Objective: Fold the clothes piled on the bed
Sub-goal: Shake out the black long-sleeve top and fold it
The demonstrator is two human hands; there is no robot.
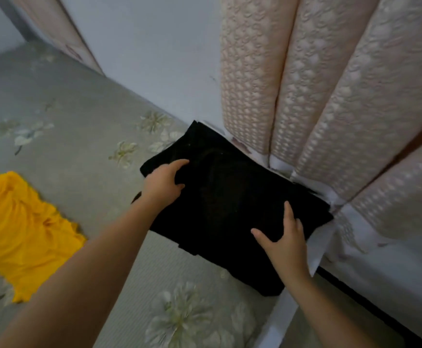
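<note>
A folded black garment point(227, 197) lies on the bed point(84, 101) in the corner by the padded headboard. My left hand point(164, 179) sits on the garment's left edge, index finger stretched forward and thumb pressing on the cloth. My right hand point(284, 239) rests flat on the garment's near right part with its fingers spread and straight. A crumpled yellow garment point(21, 229) lies unfolded on the sheet at the left.
The grey floral bedsheet point(179, 320) covers the bed. A pink patterned padded headboard point(330, 84) rises at the right. A pale wall point(154, 46) stands behind the bed, and a white strip point(317, 244) runs along the bed's right edge.
</note>
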